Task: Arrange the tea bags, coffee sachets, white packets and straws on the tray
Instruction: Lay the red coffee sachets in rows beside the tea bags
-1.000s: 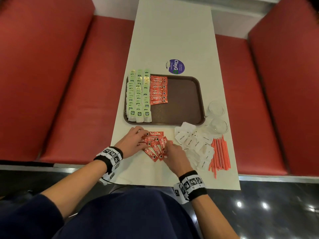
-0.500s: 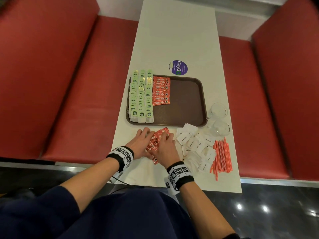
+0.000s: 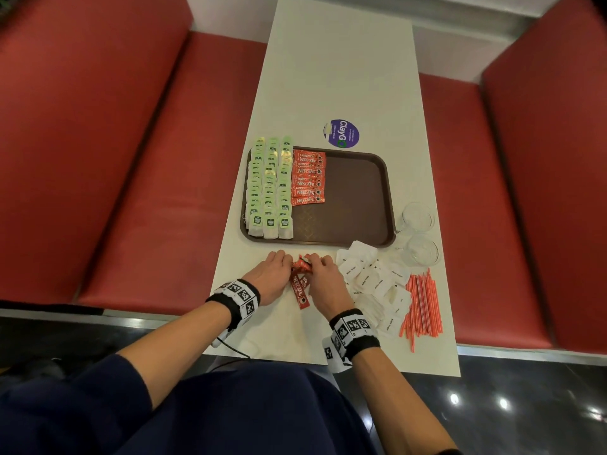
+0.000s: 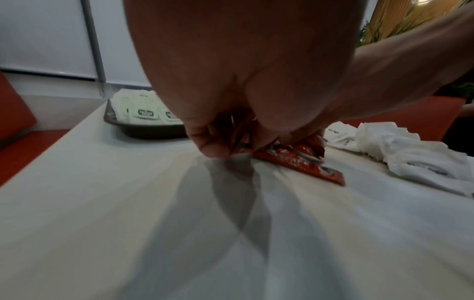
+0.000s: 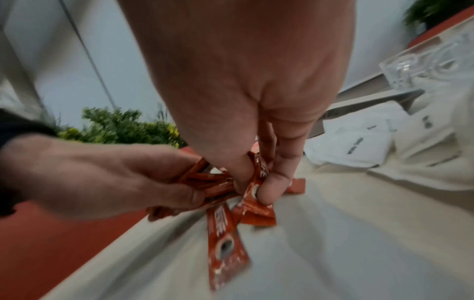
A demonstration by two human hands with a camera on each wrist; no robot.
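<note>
You sit at a long, pale cream table [image 3: 335, 77] that runs away from you between two red upholstered bench seats [image 3: 124, 159], with glossy dark flooring at its near end. Your left hand [image 3: 267, 277] and right hand [image 3: 323, 282] meet just short of the brown plastic tray [image 3: 358, 198], fingers of both curled and clamped on a bunch of loose red coffee sachets [image 3: 299, 284]; some of the bunch hangs down to the tabletop, its lowest sachet flat there. On the tray, green-labelled tea bags [image 3: 269, 188] fill three rows along its left side, with a column of red sachets [image 3: 308, 178] beside them. The heap of white paper packets [image 3: 374, 284] lies on the table right of your right hand, thin orange straws [image 3: 422, 307] beyond it. Two clear glass cups [image 3: 418, 234] stand by the tray's right edge, and a round purple sticker [image 3: 341, 133] sits behind the tray. The wrist views show a white wall and green plants [image 5: 120, 126].
</note>
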